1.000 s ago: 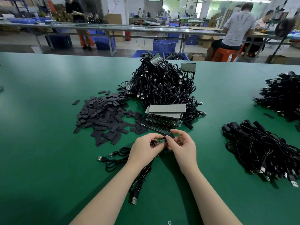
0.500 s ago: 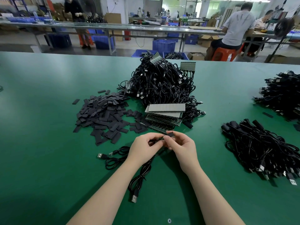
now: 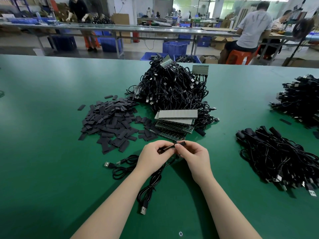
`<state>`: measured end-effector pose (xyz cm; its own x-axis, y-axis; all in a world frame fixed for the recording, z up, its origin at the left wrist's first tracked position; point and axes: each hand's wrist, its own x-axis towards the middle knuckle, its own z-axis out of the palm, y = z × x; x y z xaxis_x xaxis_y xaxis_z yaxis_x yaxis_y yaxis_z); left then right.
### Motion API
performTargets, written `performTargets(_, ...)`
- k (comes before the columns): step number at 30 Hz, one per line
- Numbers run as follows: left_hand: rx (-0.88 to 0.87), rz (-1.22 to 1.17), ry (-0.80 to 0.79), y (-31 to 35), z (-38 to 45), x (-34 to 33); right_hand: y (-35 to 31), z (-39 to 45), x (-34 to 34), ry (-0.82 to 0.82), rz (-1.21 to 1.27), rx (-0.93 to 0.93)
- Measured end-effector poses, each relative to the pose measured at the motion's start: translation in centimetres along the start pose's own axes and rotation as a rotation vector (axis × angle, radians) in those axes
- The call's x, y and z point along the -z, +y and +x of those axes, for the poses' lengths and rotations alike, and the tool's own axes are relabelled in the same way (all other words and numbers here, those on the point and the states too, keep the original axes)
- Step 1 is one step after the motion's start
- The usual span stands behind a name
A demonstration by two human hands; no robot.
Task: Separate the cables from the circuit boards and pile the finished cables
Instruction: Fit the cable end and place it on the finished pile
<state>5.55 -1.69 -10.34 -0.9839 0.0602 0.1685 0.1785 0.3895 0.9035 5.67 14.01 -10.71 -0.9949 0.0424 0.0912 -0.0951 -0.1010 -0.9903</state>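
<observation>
My left hand (image 3: 153, 156) pinches the end of a black USB cable (image 3: 151, 185), whose cord runs down under my wrist to a plug near the table's front. My right hand (image 3: 193, 156) pinches a short black sleeve (image 3: 180, 144) at that same cable end, between the two hands. Just beyond my fingers lies a stack of green circuit board strips (image 3: 174, 125). Behind it rises a big tangled heap of black cables with boards attached (image 3: 172, 87). A pile of black cables (image 3: 276, 157) lies to my right.
Many loose flat black sleeves (image 3: 110, 121) are scattered left of the boards. A loose USB cable (image 3: 119, 167) lies left of my left hand. Another cable pile (image 3: 300, 99) sits far right. Beyond the green table (image 3: 43, 152), people work at benches.
My hands have stayed in place. The black sleeve in my right fingers now shows more clearly, drawn slightly right of the cable end.
</observation>
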Motion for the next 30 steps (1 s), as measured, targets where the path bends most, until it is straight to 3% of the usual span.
performTargets(7,0.014,-0.025,0.014,-0.19,0.01,-0.08,-0.14,0.29,0.25,0.086,0.127,-0.061)
performTargets(30,0.001,0.020,0.011,-0.52,0.17,0.13,-0.48,0.02,0.18,0.050,0.152,-0.060)
